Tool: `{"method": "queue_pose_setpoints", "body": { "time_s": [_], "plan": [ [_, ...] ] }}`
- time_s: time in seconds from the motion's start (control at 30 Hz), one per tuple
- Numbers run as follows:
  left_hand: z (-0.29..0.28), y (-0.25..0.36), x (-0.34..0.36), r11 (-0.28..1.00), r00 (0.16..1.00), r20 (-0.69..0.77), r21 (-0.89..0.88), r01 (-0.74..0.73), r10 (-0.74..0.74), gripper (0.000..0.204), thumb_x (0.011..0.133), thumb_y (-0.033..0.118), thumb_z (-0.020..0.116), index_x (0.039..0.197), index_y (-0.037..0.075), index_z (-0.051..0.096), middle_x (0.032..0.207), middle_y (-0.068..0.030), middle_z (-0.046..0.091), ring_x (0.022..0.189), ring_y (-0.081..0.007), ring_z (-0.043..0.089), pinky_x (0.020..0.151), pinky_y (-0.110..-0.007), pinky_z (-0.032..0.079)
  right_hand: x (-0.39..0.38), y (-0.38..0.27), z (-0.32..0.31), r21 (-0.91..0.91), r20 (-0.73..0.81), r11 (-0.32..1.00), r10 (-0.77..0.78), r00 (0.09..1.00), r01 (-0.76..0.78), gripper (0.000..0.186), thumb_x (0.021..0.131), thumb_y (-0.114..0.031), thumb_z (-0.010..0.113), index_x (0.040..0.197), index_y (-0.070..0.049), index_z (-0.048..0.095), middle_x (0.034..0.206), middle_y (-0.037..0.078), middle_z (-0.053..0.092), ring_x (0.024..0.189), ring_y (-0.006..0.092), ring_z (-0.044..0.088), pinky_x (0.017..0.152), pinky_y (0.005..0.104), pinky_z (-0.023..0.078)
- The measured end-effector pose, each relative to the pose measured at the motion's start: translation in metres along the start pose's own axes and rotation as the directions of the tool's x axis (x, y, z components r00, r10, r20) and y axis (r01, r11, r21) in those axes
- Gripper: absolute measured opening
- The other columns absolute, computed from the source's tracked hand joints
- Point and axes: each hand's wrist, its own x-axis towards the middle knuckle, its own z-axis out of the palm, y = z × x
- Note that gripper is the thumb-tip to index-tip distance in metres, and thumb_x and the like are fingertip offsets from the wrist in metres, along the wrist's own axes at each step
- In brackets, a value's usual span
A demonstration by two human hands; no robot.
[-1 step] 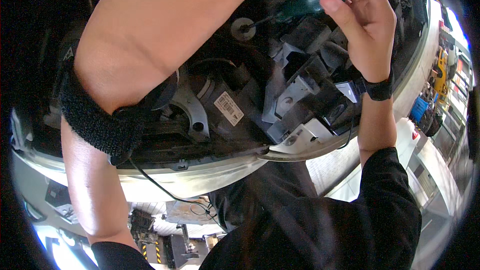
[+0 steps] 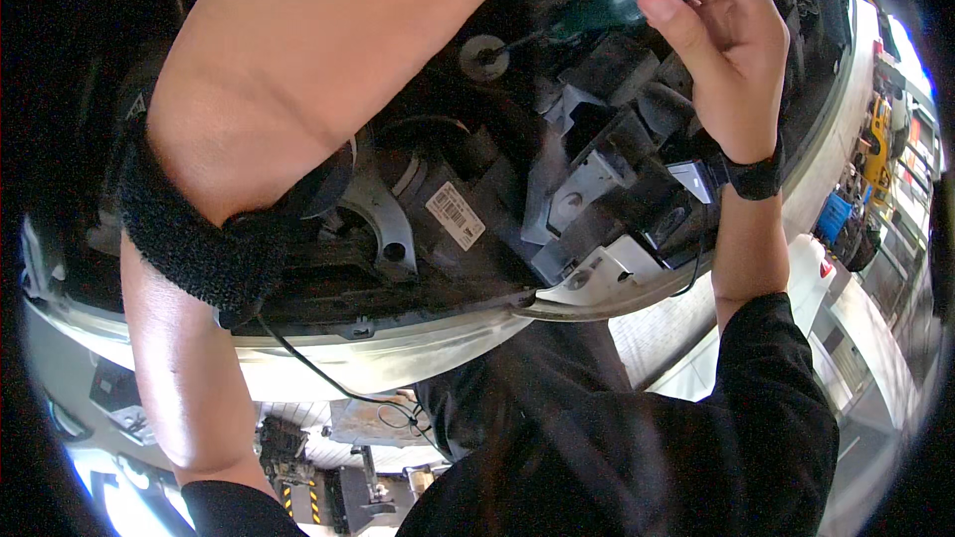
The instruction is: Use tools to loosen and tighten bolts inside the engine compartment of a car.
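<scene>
My right hand [image 2: 734, 65] is closed on the dark green handle of a screwdriver [image 2: 619, 2], with thumb and fingers at the handle's end. Its thin shaft points left and down to a pale round disc [image 2: 484, 58] deep in the car's engine bay; whether the tip touches the disc I cannot make out. My left hand [image 2: 308, 40] reaches over the left part of the bay, back of the hand up. The thumb side stretches toward the top middle, and the fingers are cut off or hidden at the top edge.
Below my hands lie a grey bracket [image 2: 393, 239], a labelled black housing [image 2: 455, 216] and a headlamp unit [image 2: 587, 189]. The pale front bumper [image 2: 438, 348] curves across. A black cord [image 2: 308, 363] hangs from my left wristband [image 2: 199, 229]. Yellow and blue equipment [image 2: 834, 216] stands far right.
</scene>
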Motion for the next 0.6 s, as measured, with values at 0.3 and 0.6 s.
{"method": "queue_pose_setpoints", "body": {
  "time_s": [0.3, 0.6],
  "plan": [
    [-0.003, 0.006, -0.001, 0.998, 0.997, 0.038, -0.005, 0.069, -0.068, 0.044, 0.095, 0.031, 0.062, 0.065, 0.001, 0.054, 0.048, -0.0017, 0.038, 0.042, -0.0091, 0.032, 0.041, -0.028, 0.026, 0.0, -0.001, 0.002, -0.014, -0.03, 1.0, -0.025, 0.999, 0.025, 0.019, 0.088, 0.002, 0.063, 0.106, 0.004, 0.057, 0.093, 0.003, 0.054, 0.076, 0.0051, 0.05, 0.067, 0.0202, 0.038],
    [-0.002, 0.005, -0.002, 0.998, 0.998, 0.019, 0.011, 0.06, -0.06, 0.044, 0.096, 0.031, 0.062, 0.064, 0.001, 0.053, 0.047, -0.0016, 0.037, 0.041, -0.0087, 0.032, 0.041, -0.028, 0.026, 0.0, -0.001, 0.006, -0.112, -0.052, 0.99, -0.089, 0.995, 0.083, 0.018, 0.089, 0.001, 0.064, 0.105, 0.004, 0.058, 0.095, 0.004, 0.054, 0.075, 0.005, 0.05, 0.066, 0.0197, 0.039]
  ]
}}
